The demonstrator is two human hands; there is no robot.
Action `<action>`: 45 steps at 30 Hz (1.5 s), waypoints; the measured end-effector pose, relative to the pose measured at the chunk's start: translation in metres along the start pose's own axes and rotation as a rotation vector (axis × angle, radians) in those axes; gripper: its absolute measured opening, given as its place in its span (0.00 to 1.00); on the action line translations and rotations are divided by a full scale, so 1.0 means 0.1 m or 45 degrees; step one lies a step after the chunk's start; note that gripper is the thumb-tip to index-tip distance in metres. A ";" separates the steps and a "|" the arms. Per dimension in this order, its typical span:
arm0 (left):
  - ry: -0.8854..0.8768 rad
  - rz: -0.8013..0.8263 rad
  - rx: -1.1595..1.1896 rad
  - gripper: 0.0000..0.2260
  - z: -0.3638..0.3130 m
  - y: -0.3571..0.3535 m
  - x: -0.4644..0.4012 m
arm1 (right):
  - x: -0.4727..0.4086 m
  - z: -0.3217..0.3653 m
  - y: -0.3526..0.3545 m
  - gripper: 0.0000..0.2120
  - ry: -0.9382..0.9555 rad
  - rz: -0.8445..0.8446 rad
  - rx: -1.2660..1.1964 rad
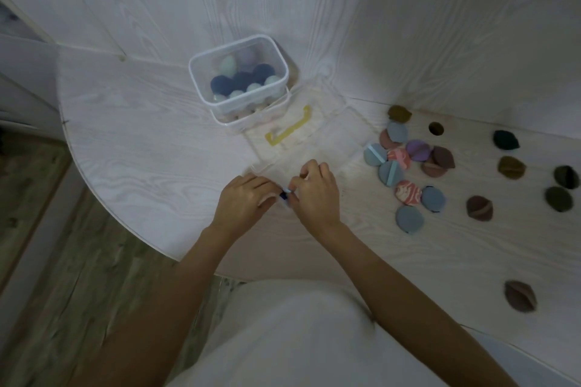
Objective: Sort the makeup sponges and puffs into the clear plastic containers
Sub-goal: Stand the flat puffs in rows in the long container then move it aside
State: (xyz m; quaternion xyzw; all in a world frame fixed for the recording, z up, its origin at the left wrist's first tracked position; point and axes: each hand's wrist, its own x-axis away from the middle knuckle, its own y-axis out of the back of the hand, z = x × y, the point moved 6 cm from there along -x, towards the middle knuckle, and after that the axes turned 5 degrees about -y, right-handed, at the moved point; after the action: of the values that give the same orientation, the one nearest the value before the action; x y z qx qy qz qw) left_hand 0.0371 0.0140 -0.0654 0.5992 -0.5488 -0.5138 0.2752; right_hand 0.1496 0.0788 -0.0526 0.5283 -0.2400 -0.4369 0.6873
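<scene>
A clear tub (201, 78) at the back holds several egg-shaped sponges (242, 80) in dark blue, mint and lilac, and it stands on a second clear tub (251, 122). In front of them lies a flat clear container (317, 141) with a yellow handle (287, 132). At its near edge my left hand (243, 199) and my right hand (316, 195) meet, and the fingertips of both pinch a small blue piece (284, 197). Several round puffs (399, 163) in blue, pink, purple and brown lie on the table to the right.
Darker puffs (511, 166) are scattered toward the far right, and one mauve puff (520, 295) lies near the table's front edge. The round white table (132, 148) ends at the left over a wooden floor (47, 245). White panelled walls close in behind.
</scene>
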 end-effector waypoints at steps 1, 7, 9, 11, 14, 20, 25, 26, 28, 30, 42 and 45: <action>0.019 -0.012 0.004 0.05 -0.02 -0.01 0.00 | 0.01 -0.04 -0.01 0.04 -0.008 0.008 -0.026; 0.032 0.037 -0.002 0.11 -0.17 -0.07 0.02 | 0.07 -0.14 -0.09 0.04 0.114 0.204 -0.162; 0.051 0.049 -0.017 0.11 -0.19 -0.08 0.02 | 0.09 -0.19 0.00 0.04 0.145 0.226 -0.255; 0.079 0.037 -0.011 0.12 -0.20 -0.09 0.02 | 0.08 -0.38 0.21 0.04 0.065 0.118 -0.399; 0.090 0.031 0.000 0.11 -0.27 -0.12 0.00 | 0.21 -0.95 0.46 0.05 -0.163 -0.066 -0.368; 0.109 0.071 -0.004 0.10 -0.50 -0.21 -0.06 | 0.80 -2.09 0.40 0.14 -0.677 0.185 0.149; 0.176 0.060 -0.052 0.15 -0.59 -0.18 -0.02 | 0.88 -2.12 0.40 0.13 -0.737 0.148 -0.243; 0.190 0.053 -0.068 0.15 -0.60 -0.17 -0.01 | 0.85 -2.03 0.46 0.10 -0.676 0.091 -0.368; 0.229 0.048 -0.098 0.15 -0.61 -0.16 0.00 | 0.76 -1.76 0.61 0.06 -0.525 -0.001 -0.614; 0.284 0.064 -0.127 0.15 -0.63 -0.17 0.01 | 0.63 -1.41 0.68 0.06 -0.353 0.019 -0.805; 0.396 0.052 -0.179 0.12 -0.67 -0.18 0.05 | 0.27 -0.41 0.24 0.09 0.086 0.116 -0.162; 0.407 0.044 -0.180 0.13 -0.66 -0.19 0.06 | 0.27 -0.43 0.19 0.07 0.116 0.107 -0.075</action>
State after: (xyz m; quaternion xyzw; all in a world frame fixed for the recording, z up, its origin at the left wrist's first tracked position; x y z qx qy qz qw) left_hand 0.1041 -0.0024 -0.0632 0.6431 -0.4706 -0.4445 0.4092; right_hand 0.2034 0.0788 -0.0524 0.5168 -0.2174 -0.3899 0.7305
